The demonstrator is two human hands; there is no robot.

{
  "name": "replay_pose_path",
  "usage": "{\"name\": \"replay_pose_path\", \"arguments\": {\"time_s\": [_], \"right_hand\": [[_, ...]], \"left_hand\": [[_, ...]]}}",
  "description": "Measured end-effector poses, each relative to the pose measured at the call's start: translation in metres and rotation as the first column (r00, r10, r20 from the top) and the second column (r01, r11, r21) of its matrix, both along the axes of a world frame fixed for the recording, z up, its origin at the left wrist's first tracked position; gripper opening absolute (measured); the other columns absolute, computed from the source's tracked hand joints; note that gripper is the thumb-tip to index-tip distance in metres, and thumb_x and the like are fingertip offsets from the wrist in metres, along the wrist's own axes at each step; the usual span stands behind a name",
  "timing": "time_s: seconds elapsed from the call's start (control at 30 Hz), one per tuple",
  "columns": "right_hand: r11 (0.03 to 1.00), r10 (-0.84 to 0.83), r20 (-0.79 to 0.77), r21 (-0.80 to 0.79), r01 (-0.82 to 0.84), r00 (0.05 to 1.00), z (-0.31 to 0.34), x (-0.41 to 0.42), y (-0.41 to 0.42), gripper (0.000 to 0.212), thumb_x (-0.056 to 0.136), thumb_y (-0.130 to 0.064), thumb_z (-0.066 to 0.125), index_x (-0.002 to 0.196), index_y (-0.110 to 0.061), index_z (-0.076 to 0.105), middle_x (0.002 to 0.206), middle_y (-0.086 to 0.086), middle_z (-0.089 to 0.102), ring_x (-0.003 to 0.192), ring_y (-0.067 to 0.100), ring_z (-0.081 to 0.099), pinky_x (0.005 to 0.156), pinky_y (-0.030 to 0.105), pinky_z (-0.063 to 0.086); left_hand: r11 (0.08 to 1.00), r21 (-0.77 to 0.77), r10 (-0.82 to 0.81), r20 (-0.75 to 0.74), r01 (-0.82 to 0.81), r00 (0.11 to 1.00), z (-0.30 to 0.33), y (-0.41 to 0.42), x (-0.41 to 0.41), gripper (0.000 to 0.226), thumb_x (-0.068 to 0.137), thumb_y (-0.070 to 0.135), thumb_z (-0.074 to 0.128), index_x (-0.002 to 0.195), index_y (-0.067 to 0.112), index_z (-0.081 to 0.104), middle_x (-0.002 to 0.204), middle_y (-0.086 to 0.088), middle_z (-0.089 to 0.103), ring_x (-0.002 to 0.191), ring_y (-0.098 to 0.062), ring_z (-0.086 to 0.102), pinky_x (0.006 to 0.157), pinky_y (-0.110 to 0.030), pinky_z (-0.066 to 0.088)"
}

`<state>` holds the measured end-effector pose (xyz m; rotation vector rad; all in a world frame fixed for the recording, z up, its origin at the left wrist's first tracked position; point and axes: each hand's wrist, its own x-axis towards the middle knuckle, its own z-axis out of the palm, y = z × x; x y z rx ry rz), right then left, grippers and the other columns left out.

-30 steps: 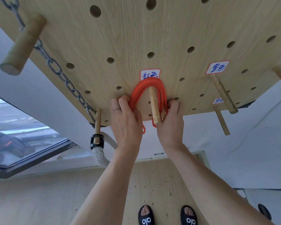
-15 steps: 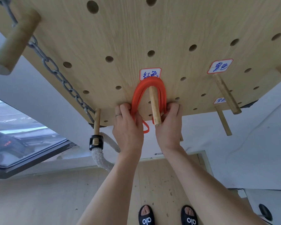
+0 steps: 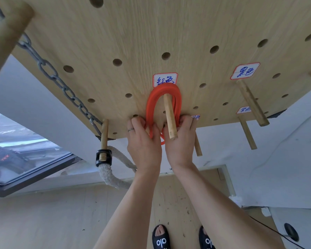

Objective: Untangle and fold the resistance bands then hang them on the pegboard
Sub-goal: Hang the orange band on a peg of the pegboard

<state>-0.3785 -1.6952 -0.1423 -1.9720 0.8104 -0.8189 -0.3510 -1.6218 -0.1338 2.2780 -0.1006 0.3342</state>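
Note:
A folded red resistance band [image 3: 151, 103] is looped over a wooden peg [image 3: 169, 117] on the light wood pegboard [image 3: 151, 33], just under a handwritten label [image 3: 165, 79]. My left hand [image 3: 144, 142], with a ring on one finger, grips the band's left strands below the loop. My right hand [image 3: 180, 141] holds the right strands beside the peg. The two hands nearly touch, and a short red end [image 3: 162, 141] shows between them. The lower part of the band is hidden by my fingers.
A grey chain [image 3: 61, 85] runs down the board's left side to a peg [image 3: 104, 139] carrying a thick white rope [image 3: 108, 175]. Bare pegs [image 3: 252, 103] stick out at right under another label [image 3: 244, 71]. A large peg [image 3: 7, 33] juts at top left. My sandalled feet [image 3: 161, 238] stand on the wood floor.
Both hands have slid slightly down and drawn together under the peg, gathering the band's two sides. The loop stays on the peg.

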Motion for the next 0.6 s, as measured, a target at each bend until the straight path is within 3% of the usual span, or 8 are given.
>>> {"name": "replay_pose_path", "arguments": {"time_s": [0.13, 0.2, 0.4, 0.6], "right_hand": [[0.998, 0.008, 0.002, 0.059, -0.008, 1.000, 0.000, 0.001, 0.002, 0.026, 0.089, -0.012, 0.072, 0.100, -0.001, 0.051, 0.112, 0.018, 0.053, 0.088, 0.030, 0.057, 0.062, 0.019, 0.032], [0.998, 0.011, 0.016, 0.064, -0.012, 1.000, 0.001, 0.000, 0.002, 0.028, 0.088, -0.014, 0.072, 0.101, -0.001, 0.051, 0.112, 0.018, 0.053, 0.089, 0.030, 0.055, 0.063, 0.018, 0.031], [0.993, 0.032, 0.059, 0.107, -0.038, 0.998, 0.012, -0.002, 0.008, 0.057, 0.078, -0.049, 0.060, 0.105, -0.001, 0.048, 0.116, 0.019, 0.050, 0.094, 0.018, 0.045, 0.069, 0.013, 0.032], [0.995, 0.008, 0.035, 0.100, -0.012, 0.999, 0.010, -0.005, 0.007, 0.070, 0.077, -0.053, 0.070, 0.118, -0.002, 0.045, 0.128, 0.016, 0.045, 0.102, 0.034, 0.056, 0.068, 0.017, 0.031]], "left_hand": [[1.000, -0.022, 0.003, 0.008, -0.003, 1.000, 0.003, 0.001, 0.003, 0.021, 0.094, 0.021, 0.063, 0.096, 0.019, 0.042, 0.101, 0.012, 0.046, 0.085, -0.018, 0.049, 0.055, -0.020, 0.026], [1.000, -0.029, -0.001, 0.003, 0.002, 1.000, 0.003, 0.001, 0.002, 0.022, 0.093, 0.023, 0.064, 0.097, 0.018, 0.043, 0.101, 0.012, 0.047, 0.085, -0.019, 0.050, 0.054, -0.025, 0.027], [0.999, -0.054, -0.008, 0.019, 0.009, 1.000, 0.006, 0.001, 0.000, 0.039, 0.083, 0.035, 0.075, 0.096, 0.024, 0.040, 0.100, 0.006, 0.053, 0.085, -0.022, 0.053, 0.066, -0.041, 0.046], [0.999, -0.050, 0.016, 0.036, -0.014, 0.999, 0.015, 0.002, 0.001, 0.046, 0.081, 0.042, 0.080, 0.099, 0.022, 0.043, 0.100, 0.002, 0.054, 0.086, -0.022, 0.052, 0.076, -0.048, 0.050]]}}
